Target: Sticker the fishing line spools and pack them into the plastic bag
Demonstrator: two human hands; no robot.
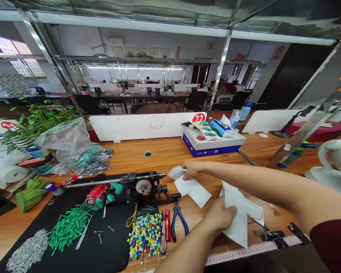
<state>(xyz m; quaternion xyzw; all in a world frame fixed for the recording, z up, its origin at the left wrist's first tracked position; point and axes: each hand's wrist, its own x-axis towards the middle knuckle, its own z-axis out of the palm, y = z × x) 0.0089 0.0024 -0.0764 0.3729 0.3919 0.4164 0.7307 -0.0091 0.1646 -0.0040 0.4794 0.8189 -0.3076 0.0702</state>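
My left hand (220, 217) is closed on a white paper sheet (237, 222), the thumb lying over its near face. Farther forward and to the left, my right hand (191, 168) pinches down at a smaller white paper piece (176, 173); its fingertips are partly hidden. Just below that hand another white paper piece (195, 191) lies on the wooden table. Behind the held sheet, a further white piece with a curved outline (255, 211) shows. Close to my right hand on its left stands a black hand-cranked machine (143, 186) with a long metal rod.
Blue-handled pliers (179, 220), a red cutter (167, 225) and colourful beads (145, 235) lie before the machine. Green tubes (71, 225) and silver metal parts (28, 252) cover a black mat (113, 242). A box (213, 142) stands behind; scissors (272, 235) and a measuring tape (244, 252) lie near the front edge.
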